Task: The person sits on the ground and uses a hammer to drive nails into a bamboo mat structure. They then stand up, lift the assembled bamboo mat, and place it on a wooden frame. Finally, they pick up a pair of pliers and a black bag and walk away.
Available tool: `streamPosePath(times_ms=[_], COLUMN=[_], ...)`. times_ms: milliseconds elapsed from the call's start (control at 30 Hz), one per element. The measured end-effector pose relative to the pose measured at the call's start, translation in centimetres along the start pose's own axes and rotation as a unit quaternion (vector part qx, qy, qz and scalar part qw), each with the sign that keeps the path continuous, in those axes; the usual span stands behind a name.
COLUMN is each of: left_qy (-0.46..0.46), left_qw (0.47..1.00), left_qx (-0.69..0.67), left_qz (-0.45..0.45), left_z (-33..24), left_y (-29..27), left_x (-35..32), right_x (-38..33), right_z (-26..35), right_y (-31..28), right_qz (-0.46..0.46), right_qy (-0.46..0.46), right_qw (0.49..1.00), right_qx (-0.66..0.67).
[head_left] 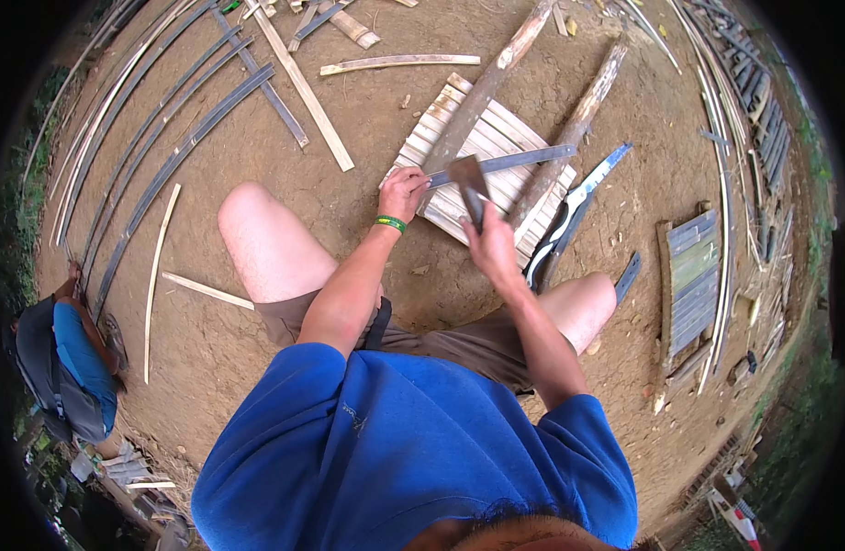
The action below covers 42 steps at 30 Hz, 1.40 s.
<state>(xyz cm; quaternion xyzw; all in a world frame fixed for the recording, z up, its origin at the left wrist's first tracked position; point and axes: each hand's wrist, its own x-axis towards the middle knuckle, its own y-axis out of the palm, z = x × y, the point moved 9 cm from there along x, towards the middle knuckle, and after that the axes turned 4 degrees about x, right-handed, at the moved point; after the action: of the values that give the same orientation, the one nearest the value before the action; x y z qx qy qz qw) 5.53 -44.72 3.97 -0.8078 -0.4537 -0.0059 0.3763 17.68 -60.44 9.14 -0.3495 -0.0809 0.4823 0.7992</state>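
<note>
My left hand (pixel 404 193), with a green and yellow band at the wrist, is closed on the near end of a dark bamboo strip (pixel 531 158). The strip slants up to the right across two logs, a left log (pixel 473 103) and a right log (pixel 587 103). Beneath lies a panel of pale slats (pixel 433 129). My right hand (pixel 492 246) grips the dark handle of a cleaver (pixel 465 173), whose broad, flat blade is over the strip near my left hand. Whether the blade touches the strip, I cannot tell.
Right of the panel lies a white, black and blue curved tool (pixel 569 213), apparently a saw. Farther right is a dark slatted panel (pixel 690 275). Long bamboo strips (pixel 188 142) curve along the left, near another person in blue (pixel 81 367). Loose pale strips (pixel 399 63) lie ahead.
</note>
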Motion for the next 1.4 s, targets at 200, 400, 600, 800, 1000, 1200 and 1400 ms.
streamPosePath(times_ms=[200,400,600,800,1000,1200,1400], left_qy=[0.012,0.02,-0.013,-0.006,-0.061,-0.09,-0.071], left_qw=[1.0,1.0,1.0,1.0,0.997,0.996,0.997], left_qx=[-0.004,0.01,0.007,0.013,0.034,-0.021,-0.026], left_qz=[-0.009,0.004,0.02,-0.004,-0.018,0.015,0.026], left_z=[0.4,0.5,1.5,-0.2,0.8,1.2,1.6], left_y=[-0.3,0.2,0.5,-0.1,-0.4,0.1,0.3], left_x=[-0.1,0.0,-0.5,-0.2,-0.8,-0.4,-0.6], right_x=[-0.3,-0.9,-1.2,-1.3,-1.8,-1.6,-1.3], right_z=[1.8,0.4,1.4,0.4,-2.1,-2.1,-1.6], right_y=[2.6,4.4,2.6,2.7,2.7,3.1,3.9], right_qz=[-0.013,-0.015,-0.061,-0.076,-0.074,-0.064,-0.049], right_qy=[-0.049,-0.012,-0.035,-0.02,0.033,0.016,0.012], right_qw=[0.999,0.998,0.997,0.995,0.995,0.996,0.998], right_qx=[-0.008,-0.053,0.018,0.053,0.066,0.063,0.049])
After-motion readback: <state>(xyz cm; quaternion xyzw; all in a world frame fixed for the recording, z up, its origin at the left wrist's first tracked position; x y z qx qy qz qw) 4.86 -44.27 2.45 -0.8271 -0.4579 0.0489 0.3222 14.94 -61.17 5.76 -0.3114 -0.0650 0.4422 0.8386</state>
